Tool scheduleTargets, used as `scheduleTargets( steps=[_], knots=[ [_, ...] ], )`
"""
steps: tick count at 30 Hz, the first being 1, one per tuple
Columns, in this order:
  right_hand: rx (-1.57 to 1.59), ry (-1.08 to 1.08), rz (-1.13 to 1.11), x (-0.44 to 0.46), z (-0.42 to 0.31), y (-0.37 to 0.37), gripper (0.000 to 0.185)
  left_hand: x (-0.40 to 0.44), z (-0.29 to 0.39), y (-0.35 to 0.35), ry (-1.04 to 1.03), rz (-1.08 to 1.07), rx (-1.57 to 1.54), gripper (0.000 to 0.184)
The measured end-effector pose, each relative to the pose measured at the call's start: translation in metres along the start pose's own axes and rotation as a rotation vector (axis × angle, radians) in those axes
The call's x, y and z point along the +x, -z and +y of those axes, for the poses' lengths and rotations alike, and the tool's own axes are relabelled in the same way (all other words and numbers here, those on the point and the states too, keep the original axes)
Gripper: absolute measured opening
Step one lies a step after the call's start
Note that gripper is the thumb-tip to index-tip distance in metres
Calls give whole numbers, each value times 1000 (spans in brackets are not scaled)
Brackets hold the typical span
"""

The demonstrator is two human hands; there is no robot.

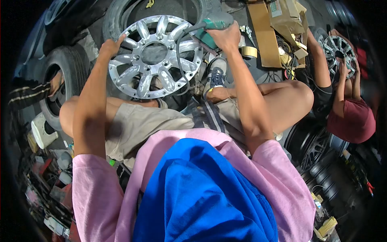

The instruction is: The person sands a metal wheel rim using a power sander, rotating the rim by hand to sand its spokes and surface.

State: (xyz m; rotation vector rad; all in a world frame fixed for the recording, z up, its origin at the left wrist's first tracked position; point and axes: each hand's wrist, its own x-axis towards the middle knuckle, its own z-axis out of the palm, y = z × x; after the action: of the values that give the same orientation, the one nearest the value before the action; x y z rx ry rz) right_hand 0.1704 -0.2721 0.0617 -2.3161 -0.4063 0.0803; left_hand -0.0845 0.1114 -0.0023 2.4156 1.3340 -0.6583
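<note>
A bare-metal alloy wheel point(169, 64) lies tilted in front of me, with several wide spokes and patchy, scuffed silver surfaces. My left hand point(111, 47) is closed on its upper left edge, the index finger along the rim. My right hand point(223, 37) grips a green electric sander point(207, 38) at the wheel's upper right edge. The sander's underside is hidden, so I cannot tell whether it touches the metal. From the sander a grey cable point(178, 52) hangs across the wheel's right spokes. Behind the wheel lies a tire point(115, 18).
A roll of tape point(249, 52) and a cardboard box point(264, 36) lie right of the sander. Another person holds a smaller wheel point(338, 54) at far right. At left, a striped sleeve point(30, 94) reaches toward an upright tire point(76, 66). Cluttered parts point(48, 193) sit lower left.
</note>
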Motion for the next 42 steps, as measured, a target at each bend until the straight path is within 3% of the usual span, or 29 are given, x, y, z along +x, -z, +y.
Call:
scheduleTargets(
  steps=[6,10,14,16,17,21,28,30,34,35,40,42],
  knots=[
    [-178,254,-17,14,-24,-12,77,-8,3,9,-11,9,-17,116],
    [-39,230,-206,4,-27,-22,88,-9,-1,6,-5,37,-74,113],
    [-6,242,-37,-22,-23,-17,89,-21,13,13,27,33,-61,107],
    [13,298,222,-27,-8,-13,78,-21,17,9,23,38,-65,105],
    [49,204,180,-31,-6,-3,78,-22,18,10,-1,34,-57,104],
    [72,224,277,-39,16,1,76,-9,13,1,29,17,-100,102],
    [305,280,-58,-27,-15,-12,74,-24,22,11,47,20,-109,100],
    [59,572,-205,-19,-29,-8,71,-27,26,14,61,14,-125,97],
    [37,610,-409,0,-20,11,83,-35,30,13,109,41,-187,87],
    [-43,637,-402,5,-12,15,93,-34,29,12,78,39,-179,86],
    [-87,661,-367,-3,-15,19,98,-33,29,9,46,71,-162,81],
    [-76,863,-386,-3,-21,-3,94,-38,35,12,75,71,-168,80]
  ],
)
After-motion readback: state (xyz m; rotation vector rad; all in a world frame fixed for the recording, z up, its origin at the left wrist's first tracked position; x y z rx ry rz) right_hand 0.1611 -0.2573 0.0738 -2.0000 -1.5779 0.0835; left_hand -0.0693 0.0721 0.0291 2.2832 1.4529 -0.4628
